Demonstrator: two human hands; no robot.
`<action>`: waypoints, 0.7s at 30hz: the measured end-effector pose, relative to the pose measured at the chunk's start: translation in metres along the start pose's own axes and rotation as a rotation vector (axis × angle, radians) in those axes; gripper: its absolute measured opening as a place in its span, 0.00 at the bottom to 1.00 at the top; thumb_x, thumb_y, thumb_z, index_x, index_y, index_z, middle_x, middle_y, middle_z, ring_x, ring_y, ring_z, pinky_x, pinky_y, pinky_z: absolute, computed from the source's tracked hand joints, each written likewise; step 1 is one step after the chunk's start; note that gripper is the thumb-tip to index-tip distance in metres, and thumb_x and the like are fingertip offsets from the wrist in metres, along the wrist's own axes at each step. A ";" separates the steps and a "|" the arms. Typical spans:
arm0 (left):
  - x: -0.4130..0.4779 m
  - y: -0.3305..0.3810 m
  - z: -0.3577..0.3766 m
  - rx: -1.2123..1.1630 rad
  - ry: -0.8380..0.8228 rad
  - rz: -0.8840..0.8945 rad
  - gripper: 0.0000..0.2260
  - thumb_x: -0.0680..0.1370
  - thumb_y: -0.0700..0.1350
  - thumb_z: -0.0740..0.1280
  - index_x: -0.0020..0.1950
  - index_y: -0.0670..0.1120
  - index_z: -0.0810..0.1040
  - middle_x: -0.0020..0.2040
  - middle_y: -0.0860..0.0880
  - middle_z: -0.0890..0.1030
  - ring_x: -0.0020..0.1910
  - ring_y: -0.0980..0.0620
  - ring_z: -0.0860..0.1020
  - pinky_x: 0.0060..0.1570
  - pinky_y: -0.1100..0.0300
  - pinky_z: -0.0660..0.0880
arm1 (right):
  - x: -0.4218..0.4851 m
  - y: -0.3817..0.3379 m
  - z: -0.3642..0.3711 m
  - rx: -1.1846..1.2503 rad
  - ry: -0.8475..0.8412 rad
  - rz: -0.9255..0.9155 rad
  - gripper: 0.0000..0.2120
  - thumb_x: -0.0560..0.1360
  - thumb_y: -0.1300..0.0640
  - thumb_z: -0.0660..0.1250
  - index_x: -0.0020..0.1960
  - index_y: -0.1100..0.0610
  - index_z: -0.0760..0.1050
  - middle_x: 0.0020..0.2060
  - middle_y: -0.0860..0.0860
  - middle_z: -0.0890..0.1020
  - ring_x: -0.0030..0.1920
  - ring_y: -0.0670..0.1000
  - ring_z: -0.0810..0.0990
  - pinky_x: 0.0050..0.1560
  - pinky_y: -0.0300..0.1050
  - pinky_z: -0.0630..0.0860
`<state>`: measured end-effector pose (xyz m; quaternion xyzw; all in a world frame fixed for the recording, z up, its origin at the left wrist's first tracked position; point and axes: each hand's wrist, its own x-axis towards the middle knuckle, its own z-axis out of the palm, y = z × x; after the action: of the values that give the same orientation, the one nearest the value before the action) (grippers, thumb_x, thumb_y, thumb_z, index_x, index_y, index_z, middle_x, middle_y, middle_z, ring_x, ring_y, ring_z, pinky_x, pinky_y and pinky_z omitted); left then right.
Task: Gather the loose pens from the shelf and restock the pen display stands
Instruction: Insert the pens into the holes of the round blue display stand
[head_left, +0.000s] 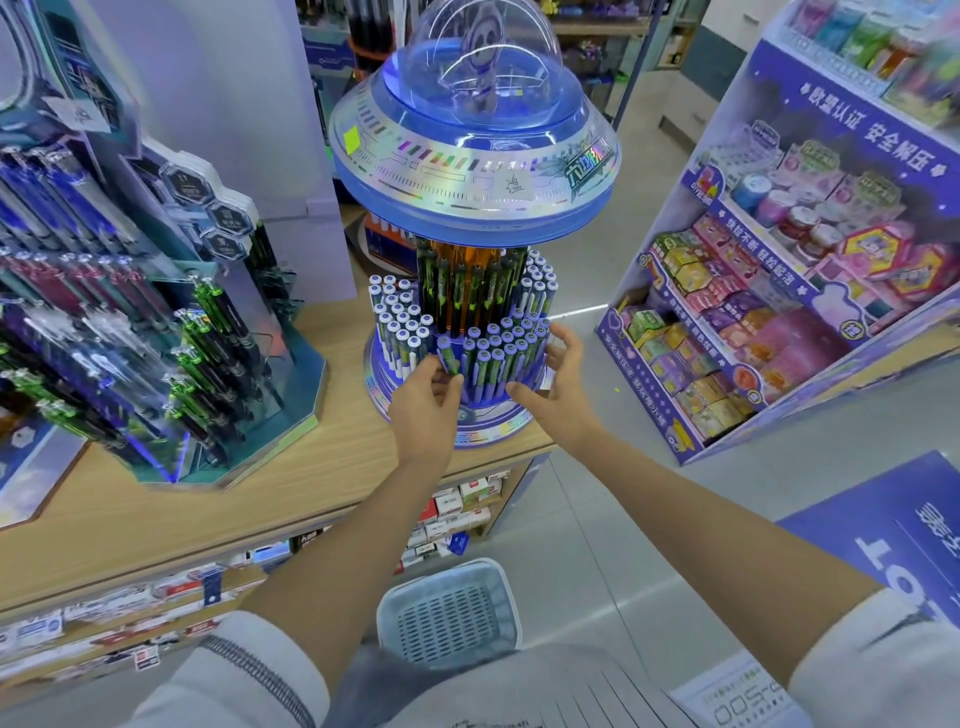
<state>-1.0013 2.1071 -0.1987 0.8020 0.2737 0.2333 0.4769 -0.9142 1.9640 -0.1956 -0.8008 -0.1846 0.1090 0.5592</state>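
One pen (449, 356) in hands (426, 395) at stand (475, 161)

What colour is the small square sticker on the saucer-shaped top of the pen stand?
The sticker is yellow-green; the head view shows it.

Purple toy rack (857, 130) stands on glossy grey floor (597, 519).

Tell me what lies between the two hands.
Head view: upright purple-capped pens in the round blue display stand fill the gap between left hand and right hand.
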 end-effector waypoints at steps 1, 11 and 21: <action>-0.001 -0.002 0.001 0.010 -0.015 -0.017 0.04 0.78 0.40 0.68 0.50 0.41 0.78 0.41 0.50 0.80 0.40 0.54 0.77 0.45 0.62 0.75 | 0.000 0.000 0.000 0.008 -0.004 0.000 0.38 0.72 0.66 0.73 0.72 0.54 0.54 0.65 0.52 0.70 0.60 0.34 0.71 0.53 0.36 0.76; 0.003 -0.004 0.004 0.077 -0.075 -0.056 0.05 0.76 0.41 0.70 0.50 0.42 0.80 0.44 0.47 0.82 0.40 0.54 0.78 0.46 0.59 0.76 | -0.004 -0.003 -0.003 0.025 -0.025 0.000 0.36 0.73 0.67 0.71 0.72 0.53 0.54 0.64 0.52 0.70 0.59 0.30 0.71 0.56 0.45 0.79; 0.002 -0.005 0.000 0.170 -0.042 -0.031 0.04 0.78 0.42 0.68 0.51 0.46 0.81 0.46 0.50 0.83 0.38 0.55 0.76 0.42 0.61 0.71 | -0.006 -0.007 -0.004 0.052 -0.032 0.007 0.36 0.74 0.68 0.69 0.74 0.56 0.53 0.62 0.51 0.70 0.56 0.26 0.71 0.53 0.37 0.79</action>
<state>-1.0013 2.1107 -0.2031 0.8399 0.2950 0.1851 0.4163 -0.9198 1.9605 -0.1877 -0.7847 -0.1879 0.1285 0.5766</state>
